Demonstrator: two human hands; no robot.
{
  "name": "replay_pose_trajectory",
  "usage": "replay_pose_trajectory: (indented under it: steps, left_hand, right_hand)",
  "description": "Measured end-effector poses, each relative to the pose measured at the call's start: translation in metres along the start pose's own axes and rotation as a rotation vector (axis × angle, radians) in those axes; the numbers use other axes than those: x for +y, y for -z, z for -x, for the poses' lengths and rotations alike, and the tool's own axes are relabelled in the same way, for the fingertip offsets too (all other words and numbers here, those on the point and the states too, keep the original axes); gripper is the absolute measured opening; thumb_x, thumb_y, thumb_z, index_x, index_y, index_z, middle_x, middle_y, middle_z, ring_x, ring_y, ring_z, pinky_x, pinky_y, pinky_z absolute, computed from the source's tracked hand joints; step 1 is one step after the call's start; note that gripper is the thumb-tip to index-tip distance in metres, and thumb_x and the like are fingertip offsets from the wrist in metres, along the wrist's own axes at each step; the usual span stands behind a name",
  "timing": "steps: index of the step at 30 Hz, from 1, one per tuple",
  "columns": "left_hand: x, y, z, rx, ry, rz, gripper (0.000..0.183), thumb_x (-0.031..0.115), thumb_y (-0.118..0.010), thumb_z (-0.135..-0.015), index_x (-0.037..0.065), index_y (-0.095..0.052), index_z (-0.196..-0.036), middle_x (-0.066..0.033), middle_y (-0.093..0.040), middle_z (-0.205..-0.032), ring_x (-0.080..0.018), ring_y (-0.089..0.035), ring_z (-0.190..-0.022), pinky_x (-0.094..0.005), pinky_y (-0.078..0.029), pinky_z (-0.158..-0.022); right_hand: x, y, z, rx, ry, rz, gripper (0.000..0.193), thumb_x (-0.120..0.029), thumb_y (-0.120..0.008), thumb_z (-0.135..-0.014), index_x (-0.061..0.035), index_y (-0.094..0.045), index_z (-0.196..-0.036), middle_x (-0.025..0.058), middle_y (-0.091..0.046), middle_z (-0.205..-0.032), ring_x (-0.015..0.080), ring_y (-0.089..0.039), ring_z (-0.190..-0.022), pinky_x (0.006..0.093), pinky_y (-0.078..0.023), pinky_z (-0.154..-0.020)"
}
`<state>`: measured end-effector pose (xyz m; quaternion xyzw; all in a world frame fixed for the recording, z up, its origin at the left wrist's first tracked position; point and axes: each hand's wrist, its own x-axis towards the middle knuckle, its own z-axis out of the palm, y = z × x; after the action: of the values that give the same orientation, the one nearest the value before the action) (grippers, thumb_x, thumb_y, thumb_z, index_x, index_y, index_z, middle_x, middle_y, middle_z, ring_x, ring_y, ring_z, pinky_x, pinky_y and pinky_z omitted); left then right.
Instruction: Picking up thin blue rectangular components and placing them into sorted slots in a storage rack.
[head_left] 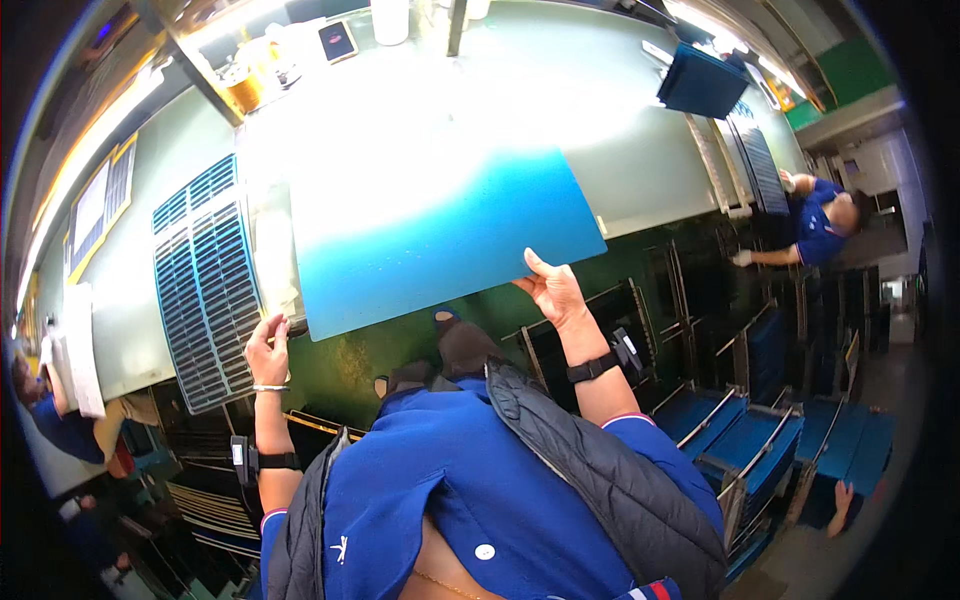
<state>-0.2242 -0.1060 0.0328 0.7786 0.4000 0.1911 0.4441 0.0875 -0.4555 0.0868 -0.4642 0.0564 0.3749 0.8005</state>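
Observation:
A large flat blue sheet (450, 250) lies before me, its far part washed out by glare and its near edge jutting past the table. My right hand (555, 290) grips that near edge toward its right end, thumb on top and fingers underneath. Just left of the sheet's near-left corner is my left hand (267, 352), its fingers curled together in a pinch. Whatever those fingers may hold is too small to make out. Beside this hand, on the left, a blue slotted panel (205, 280) with rows of dark openings rests on the table.
The pale table (650, 185) carries a phone-like device (338, 40) and a yellow roll (243, 88) at the back. Dark blue panels (703, 80) stand far right, near a co-worker (828, 215). Racks of blue sheets (750, 445) stand at lower right. Another person (60, 415) is far left.

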Motion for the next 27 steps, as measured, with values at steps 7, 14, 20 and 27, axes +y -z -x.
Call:
replay_pose_trajectory:
  steps: [7, 14, 20, 27]
  left_hand:
    - [0.003, 0.019, 0.014, -0.033, 0.023, 0.020, 0.020, 0.005, -0.059, -0.087, -0.003, -0.062, -0.105, -0.0089, -0.067, -0.093, -0.0113, -0.063, -0.082, -0.0229, -0.050, -0.074]
    - [-0.006, 0.033, 0.065, -0.122, -0.088, -0.835, 0.068, 0.030, -0.077, -0.065, 0.002, -0.051, -0.123, -0.0227, -0.047, -0.129, -0.0359, -0.045, -0.120, -0.0381, -0.038, -0.100]
    - [-0.036, 0.020, 0.068, -0.044, -0.110, -0.921, 0.063, 0.027, -0.071, -0.072, 0.002, -0.048, -0.125, -0.0216, -0.043, -0.133, -0.0353, -0.044, -0.121, -0.0377, -0.041, -0.098]
    - [-0.031, 0.029, 0.066, -0.043, -0.135, -0.773, 0.046, 0.025, -0.075, -0.066, 0.004, -0.055, -0.101, -0.0167, -0.048, -0.122, -0.0319, -0.048, -0.114, -0.0388, -0.046, -0.091]
  right_hand:
    - [-0.009, -0.036, 0.010, -0.017, 0.212, -0.002, 0.019, -0.006, -0.058, -0.088, -0.0071, -0.057, -0.107, 0.0051, -0.062, -0.099, 0.0183, -0.063, -0.089, 0.0362, -0.057, -0.071]
    - [-0.127, -0.108, 0.048, 0.689, 0.725, 0.500, 0.022, -0.023, -0.069, -0.079, -0.0020, -0.063, -0.081, 0.0037, -0.060, -0.074, 0.0127, -0.054, -0.062, 0.0252, -0.045, -0.057]
    - [-0.134, -0.175, 0.061, 0.101, 1.197, 1.054, 0.015, -0.010, -0.061, -0.088, 0.0013, -0.067, -0.096, 0.0012, -0.066, -0.078, 0.0038, -0.054, -0.064, 0.0182, -0.042, -0.056]
    - [0.074, -0.197, -0.036, -0.682, 1.223, 1.602, 0.032, 0.004, -0.051, -0.078, -0.0074, -0.066, -0.104, 0.0154, -0.064, -0.104, 0.0328, -0.061, -0.099, 0.0393, -0.050, -0.085]
